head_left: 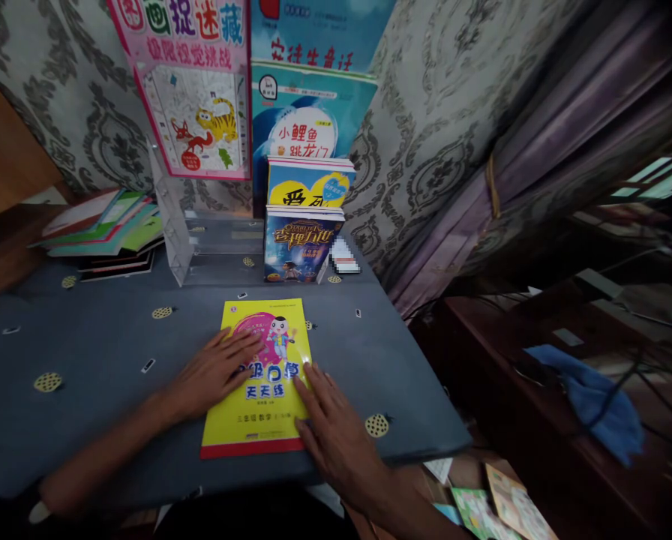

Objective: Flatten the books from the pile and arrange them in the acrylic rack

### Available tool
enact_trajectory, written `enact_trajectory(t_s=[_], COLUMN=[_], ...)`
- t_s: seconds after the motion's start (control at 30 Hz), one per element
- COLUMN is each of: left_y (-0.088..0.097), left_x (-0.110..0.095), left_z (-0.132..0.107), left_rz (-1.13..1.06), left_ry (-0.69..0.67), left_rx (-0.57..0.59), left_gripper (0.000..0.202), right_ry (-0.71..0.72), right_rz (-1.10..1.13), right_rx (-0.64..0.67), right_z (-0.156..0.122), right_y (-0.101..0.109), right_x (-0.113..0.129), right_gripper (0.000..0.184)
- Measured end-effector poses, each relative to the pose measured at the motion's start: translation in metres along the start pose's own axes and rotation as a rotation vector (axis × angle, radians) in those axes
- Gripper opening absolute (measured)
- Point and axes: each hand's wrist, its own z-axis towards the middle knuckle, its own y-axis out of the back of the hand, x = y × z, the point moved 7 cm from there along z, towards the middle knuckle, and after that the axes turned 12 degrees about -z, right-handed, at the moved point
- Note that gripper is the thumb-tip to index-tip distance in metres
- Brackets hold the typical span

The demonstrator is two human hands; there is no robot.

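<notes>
A yellow workbook [251,412] with a red bottom edge and a cartoon figure on its cover lies flat on the table, near its front edge. My left hand [215,371] rests across the book's left side, fingers stretched out over the pink part of the cover. Along the right edge of the book lies my right hand [336,420], its fingers extended and touching the cover. Behind the book stands a clear acrylic rack [217,270], with a dark blue book [299,247] upright in its front right slot.
Taller books, such as a teal one [313,94] and a pink one [195,112], stand further back in the rack. A pile of thin books [105,225] lies at the back left. Books [516,502] lie on the floor at right, near a dark cabinet [482,360].
</notes>
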Motion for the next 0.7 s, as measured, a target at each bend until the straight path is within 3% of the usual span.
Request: enact_trajectory(t_s=[0.17,0.27,0.33,0.47,0.6,0.7], left_y=[0.024,0.028,0.024,0.009,0.004,0.007], left_x=[0.024,0.015,0.002,-0.027,-0.048,-0.055], left_z=[0.011,0.028,0.039,0.056,0.067,0.072], left_rz=[0.043,0.060,0.079,0.151,0.233,0.238], left_ry=[0.087,0.124,0.135,0.136,0.152,0.205], left_rx=[-0.099,-0.121,-0.104,-0.035,0.026,0.047], left_gripper=[0.043,0.042,0.044,0.048,0.030,0.019], right_ry=[0.123,0.228,0.231,0.003,-0.372,-0.511], right_rz=[0.333,0.516,0.591,0.669,0.777,0.867], right_rx=[0.099,0.134,0.122,0.009,-0.131,-0.217], right_z=[0.006,0.018,0.029,0.056,0.074,0.078], right_y=[0.010,0.016,0.018,0.016,0.004,-0.008], right_x=[0.039,0.053,0.050,0.006,-0.060,-0.090], right_gripper=[0.052,0.051,0.045,0.031,0.029,0.032])
